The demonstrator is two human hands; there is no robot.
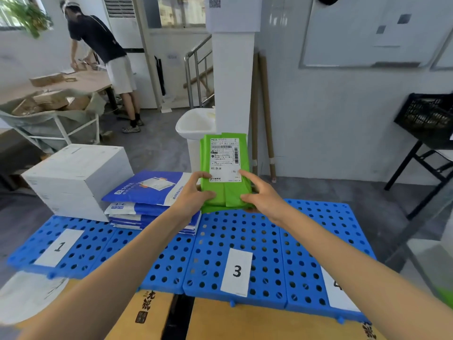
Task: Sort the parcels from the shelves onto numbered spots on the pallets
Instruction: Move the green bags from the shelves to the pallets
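I hold a green plastic parcel [226, 192] with a white shipping label, tilted up over the far edge of the blue perforated pallet [245, 236]. My left hand [196, 190] grips its lower left edge and my right hand [259, 192] grips its lower right edge. The parcel hangs above the section marked by the paper label 3 [236, 271]. Paper label 1 [58, 246] lies at the left, and label 4 [339, 288] is partly hidden by my right forearm. A stack of blue and white mailers [147, 192] rests on the second section. White boxes [78, 177] stand behind label 1.
A yellow-brown carton [245, 322] sits below the pallet's near edge. A white bin [193, 123] and a white pillar [232, 82] stand behind the parcel. A black crate on a folding stand [426, 119] is at the right. Another person [107, 60] works at a table far left.
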